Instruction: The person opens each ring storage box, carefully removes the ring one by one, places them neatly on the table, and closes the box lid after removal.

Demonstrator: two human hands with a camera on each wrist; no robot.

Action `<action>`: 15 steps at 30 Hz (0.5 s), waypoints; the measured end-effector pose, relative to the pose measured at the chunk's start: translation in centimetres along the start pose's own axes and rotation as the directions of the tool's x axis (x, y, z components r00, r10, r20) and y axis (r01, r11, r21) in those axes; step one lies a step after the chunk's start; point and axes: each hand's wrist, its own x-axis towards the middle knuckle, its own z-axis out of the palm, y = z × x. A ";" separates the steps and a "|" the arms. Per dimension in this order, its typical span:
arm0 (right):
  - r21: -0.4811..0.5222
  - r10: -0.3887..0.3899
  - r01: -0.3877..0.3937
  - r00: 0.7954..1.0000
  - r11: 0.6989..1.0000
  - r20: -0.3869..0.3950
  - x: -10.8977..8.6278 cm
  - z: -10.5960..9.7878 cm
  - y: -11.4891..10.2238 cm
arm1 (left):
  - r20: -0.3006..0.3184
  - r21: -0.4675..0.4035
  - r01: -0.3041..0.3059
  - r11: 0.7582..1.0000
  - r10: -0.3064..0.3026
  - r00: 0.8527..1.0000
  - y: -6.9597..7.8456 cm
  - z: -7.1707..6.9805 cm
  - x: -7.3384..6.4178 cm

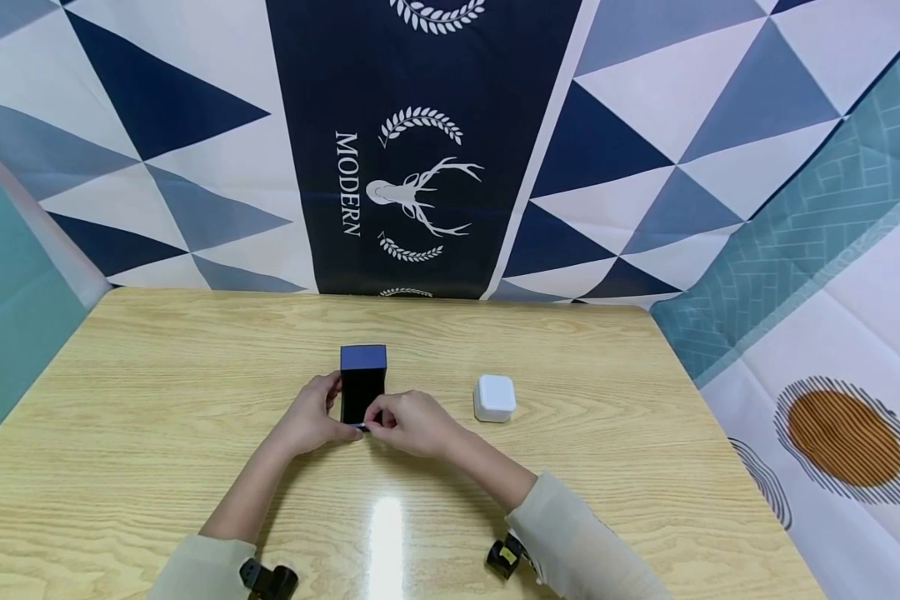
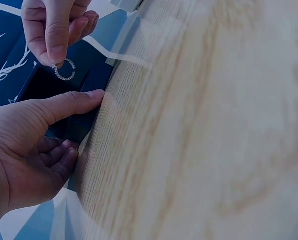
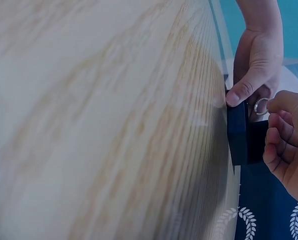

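A dark blue jewelry box (image 1: 363, 357) stands on the table with its lid raised and a black interior. My left hand (image 1: 309, 422) holds the box from the left, thumb along its front edge and fingers against its side, as the left wrist view shows. Between thumb and fingertips, my right hand (image 1: 414, 422) pinches a small ring (image 2: 65, 70) set with sparkling stones. In the right wrist view the ring (image 3: 260, 106) hangs just above the open base of the box (image 3: 237, 132). Fingers hide part of the ring.
A small white rounded cube (image 1: 494, 397) sits on the wooden table (image 1: 607, 500) to the right of the box. Behind the table's far edge hangs a patterned cloth (image 1: 420, 75) with triangles and a deer head.
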 end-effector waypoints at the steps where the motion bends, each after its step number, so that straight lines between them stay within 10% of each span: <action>1: -0.001 -0.001 0.001 1.000 1.000 -0.001 0.0 0.0 0.0 | -0.001 -0.001 -0.001 1.000 0.001 1.000 0.0 0.0 0.0; 15: -0.010 -0.029 0.029 0.999 1.000 0.025 0.0 0.1 -0.7 | -0.019 0.024 -0.024 0.999 0.025 1.000 -0.1 0.1 0.0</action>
